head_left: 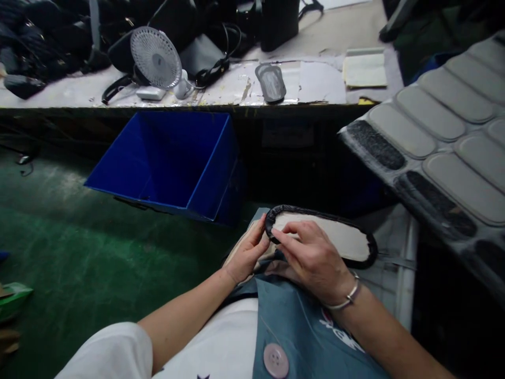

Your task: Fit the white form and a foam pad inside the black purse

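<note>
An oval panel with a cream face and a gathered black rim lies tilted over my lap. My left hand is closed at its left end, the thumb and fingers against the black rim. With thumb and fingertips together, my right hand presses on the rim at that same end, close to my left fingertips. Part of the panel's lower edge is hidden behind my right hand. Under both hands is a blue-grey apron with a large button.
In front stands a blue bin below a worktable. On the table are a small fan, a grey oval piece, a notepad and black bags. A board of oval panels juts in at right.
</note>
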The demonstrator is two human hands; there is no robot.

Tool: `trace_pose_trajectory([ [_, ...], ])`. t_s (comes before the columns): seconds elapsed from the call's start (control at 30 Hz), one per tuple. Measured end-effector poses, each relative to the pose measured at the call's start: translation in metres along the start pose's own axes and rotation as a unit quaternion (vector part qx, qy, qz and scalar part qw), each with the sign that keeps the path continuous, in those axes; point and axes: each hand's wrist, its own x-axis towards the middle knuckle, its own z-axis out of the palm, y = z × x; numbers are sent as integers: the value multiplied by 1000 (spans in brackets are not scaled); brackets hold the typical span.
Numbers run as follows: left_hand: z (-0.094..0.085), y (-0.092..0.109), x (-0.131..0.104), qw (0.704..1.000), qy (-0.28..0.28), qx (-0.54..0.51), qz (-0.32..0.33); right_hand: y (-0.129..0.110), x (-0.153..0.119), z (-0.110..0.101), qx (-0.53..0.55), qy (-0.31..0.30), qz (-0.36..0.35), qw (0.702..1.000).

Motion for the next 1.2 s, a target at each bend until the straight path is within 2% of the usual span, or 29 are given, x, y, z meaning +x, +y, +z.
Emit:
trace_pose_trajectory([
  [0.1, 0, -1, 0, 999, -6, -10, 31, -3, 5, 7, -4, -5, 3, 1000],
  [0.37, 0, -4, 0, 998, 11, 37, 46, 1, 8, 7, 49, 5, 39, 998],
  [0.53, 7, -2, 0, 997, 32, 49, 46, -5, 12, 11, 25, 4, 72, 997],
  [0.7, 20, -7, 3, 997, 66, 26, 36, -15, 11, 19, 22, 37, 122, 992],
  [0.9, 36, -10, 6, 993, 112, -6, 35, -16, 10, 25, 36, 73, 140, 987],
  [1.07, 41, -6, 7, 990, 140, -5, 19, -14, 11, 26, 37, 85, 141, 986],
  [1.2, 43, -6, 4, 989, 145, -22, 23, -10, 8, 21, 75, 118, 141, 980],
])
